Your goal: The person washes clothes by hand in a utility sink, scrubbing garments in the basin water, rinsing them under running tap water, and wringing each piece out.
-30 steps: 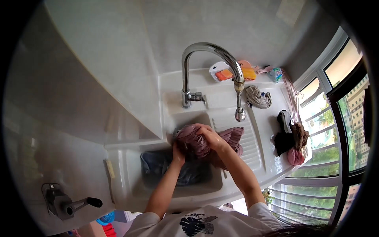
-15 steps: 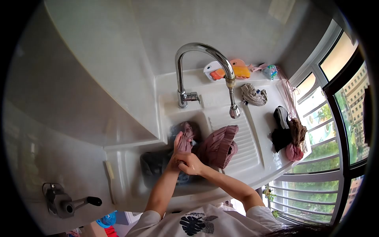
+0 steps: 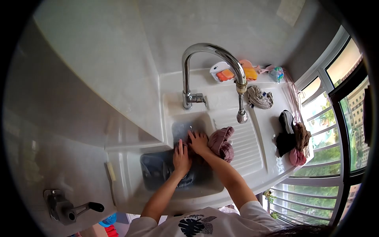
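Note:
Both hands reach down into the sink basin (image 3: 134, 185), which holds cloudy water. My left hand (image 3: 182, 160) lies with its fingers stretched out at the water, over darker, partly submerged cloth. Just right of it, my right hand (image 3: 198, 142) has its fingers spread and pointing down into the basin. A mauve garment (image 3: 220, 143) with a gathered edge is bunched beside my right wrist, partly on the ribbed washboard (image 3: 246, 148). Its other part seems to go under my hands, where the water hides it. Dark grey clothing (image 3: 156, 168) soaks left of my left hand.
A chrome faucet (image 3: 209, 47) arches over the basin. A wrung grey cloth (image 3: 260, 97) and a pile of dark, brown and pink clothes (image 3: 291, 138) lie on the right counter. Soap holders (image 3: 224, 73) stand behind. A brush (image 3: 111, 172) rests at the left edge.
My hands have let go of their twisting grip on the mauve garment and spread out low in the water. More of the garment has slid off the washboard into the basin.

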The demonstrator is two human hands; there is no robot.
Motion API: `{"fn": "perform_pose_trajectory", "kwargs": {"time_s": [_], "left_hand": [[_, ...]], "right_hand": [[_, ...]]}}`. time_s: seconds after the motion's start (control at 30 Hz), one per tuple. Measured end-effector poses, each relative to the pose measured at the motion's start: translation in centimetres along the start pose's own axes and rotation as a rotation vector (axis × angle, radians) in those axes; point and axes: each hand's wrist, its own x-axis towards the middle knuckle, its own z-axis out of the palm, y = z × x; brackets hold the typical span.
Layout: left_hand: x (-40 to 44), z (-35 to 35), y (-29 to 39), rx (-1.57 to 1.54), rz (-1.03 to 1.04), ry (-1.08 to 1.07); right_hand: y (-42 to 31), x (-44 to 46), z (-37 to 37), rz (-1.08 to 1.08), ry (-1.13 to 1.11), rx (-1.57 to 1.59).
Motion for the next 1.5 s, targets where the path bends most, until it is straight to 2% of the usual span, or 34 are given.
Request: {"fn": "perform_pose_trajectory", "kwargs": {"time_s": [0.07, 0.13, 0.2, 0.23, 0.3, 0.33, 0.4, 0.43, 0.47, 0.53, 0.57, 0.6, 0.63, 0.67, 0.8, 0.83, 0.87, 0.93, 1.0, 1.07, 1.1, 1.13, 1.17, 1.2, 1.23, 1.27, 1.33, 1.37, 1.4, 1.47, 1.5], "left_hand": [[0.5, 2.1, -0.7, 0.131, 0.200, 0.071], [1.3, 5.1, -2.1, 0.112, 0.177, 0.010], [3.1, 7.3, -3.5, 0.040, 0.126, -0.249], [4.2, 7.6, -3.5, 0.034, 0.134, -0.249], [6.0, 7.3, -3.1, 0.320, 0.245, -0.645], [6.0, 6.6, -3.0, 0.323, 0.256, -0.637], [5.3, 4.7, -2.4, 0.203, 0.006, -0.329], [5.3, 0.8, -0.6, 0.273, 0.007, -0.476], [5.0, 0.3, -0.3, 0.275, 0.013, -0.471], [4.1, -0.4, -0.3, 0.146, 0.177, -0.108], [4.2, 0.1, -0.7, -0.026, 0.257, -0.128], [3.9, -0.3, -0.2, -0.021, 0.259, -0.123], [3.8, -0.9, 0.4, -0.034, 0.308, -0.200], [3.9, -1.3, 1.2, -0.048, 0.359, -0.278], [5.0, 0.9, 1.9, -0.222, 0.230, -0.357], [5.9, 3.6, 0.7, -0.315, 0.260, -0.315], [5.9, 3.1, 1.7, -0.315, 0.263, -0.314], [5.8, 1.4, 4.0, -0.237, 0.005, -0.346], [6.3, 3.1, 3.9, -0.250, 0.026, -0.311], [7.0, 6.3, 1.9, -0.261, 0.038, -0.277], [7.8, 8.1, 0.1, -0.517, 0.002, -0.177], [7.8, 6.8, 0.7, -0.770, -0.034, -0.070], [7.3, 5.9, 1.8, -0.694, -0.166, 0.129], [7.3, 4.1, 2.8, -0.688, -0.176, 0.137], [7.1, 2.8, 3.5, -0.910, -0.321, 0.178], [7.1, 0.8, 4.7, -1.133, -0.464, 0.228], [6.9, -4.2, 9.7, -1.218, -0.482, 0.230], [7.1, -4.7, 11.7, -1.186, -0.428, 0.322], [7.3, -5.2, 14.0, -1.153, -0.372, 0.408], [7.3, -6.7, 19.5, -1.068, -0.147, 0.431], [6.7, -9.4, 23.2, -1.090, -0.075, 0.308]], "right_hand": [[0.7, 0.9, 3.2, 0.013, -0.013, -0.037], [0.7, 0.7, 3.7, 0.025, -0.025, -0.073], [-0.5, -1.2, 0.3, -0.065, 0.068, -0.272], [-1.3, -2.8, -3.0, -0.057, 0.067, -0.279], [-2.5, -6.2, -9.4, -0.153, -0.252, -0.472], [-1.3, -7.1, -8.3, -0.143, -0.244, -0.476], [1.5, -9.2, -5.0, -0.406, -0.144, -0.747], [1.8, -9.7, -4.9, -0.394, -0.141, -0.747], [2.2, -9.9, -5.2, -0.459, -0.186, -0.718], [2.8, -10.0, -7.4, -0.530, -0.227, -0.689], [2.7, -10.2, -10.7, -0.500, -0.180, -0.402], [2.9, -10.4, -13.8, -0.465, -0.131, -0.118], [3.6, -10.8, -16.0, -0.419, -0.051, 0.034], [5.2, -11.1, -16.8, -0.444, 0.114, 0.207], [8.7, -14.8, -27.4, -0.305, 0.226, 0.678], [9.4, -16.3, -29.5, -0.214, 0.213, 0.850], [10.1, -17.6, -31.0, -0.120, 0.199, 1.022], [11.7, -19.1, -32.7, -0.076, 0.274, 1.264], [14.5, -19.5, -31.2, -0.060, 0.337, 1.467], [16.1, -19.8, -29.9, 0.029, 0.326, 1.457], [17.2, -19.9, -28.7, 0.078, 0.276, 1.429], [18.1, -19.9, -27.4, 0.145, 0.258, 1.384], [19.7, -19.8, -25.4, 0.174, 0.254, 1.219], [21.3, -19.9, -24.1, 0.202, 0.249, 1.053], [22.2, -20.3, -23.8, 0.306, 0.164, 0.868], [22.7, -20.5, -23.5, 0.293, 0.152, 0.873], [23.4, -20.7, -22.8, 0.246, 0.231, 0.190], [22.8, -20.8, -23.0, 0.163, 0.292, 0.082], [22.0, -20.5, -23.6, 0.042, 0.351, 0.063], [19.9, -19.3, -24.2, -0.152, 0.280, 0.446], [18.9, -18.7, -24.4, -0.222, 0.252, 0.558]]}}
